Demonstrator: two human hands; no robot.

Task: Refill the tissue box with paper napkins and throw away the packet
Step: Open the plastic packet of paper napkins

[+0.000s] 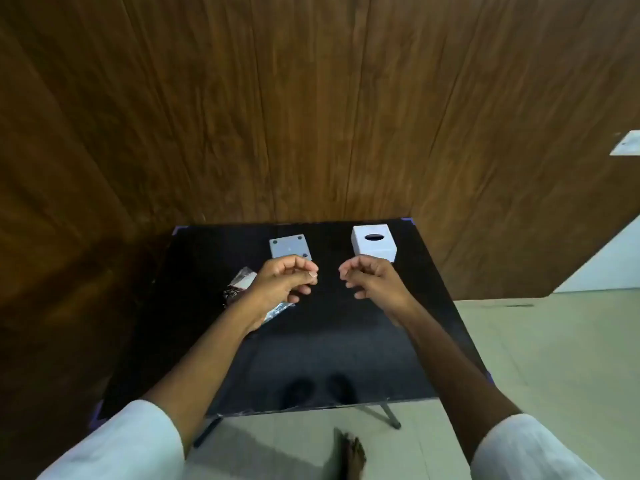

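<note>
Table (346, 358) lies under 2 curled, empty hands, left hand (287, 284) and right hand (374, 282).

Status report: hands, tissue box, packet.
Left hand and right hand curled, empty. Tissue box far right, grey plate left of it. Packet partly hidden behind left wrist.

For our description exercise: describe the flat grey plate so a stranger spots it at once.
Find the black table by the wooden wall. At its far edge, the flat grey plate lies left of the white tissue box. Unlike the box, it is thin, with dark corner dots.
</note>
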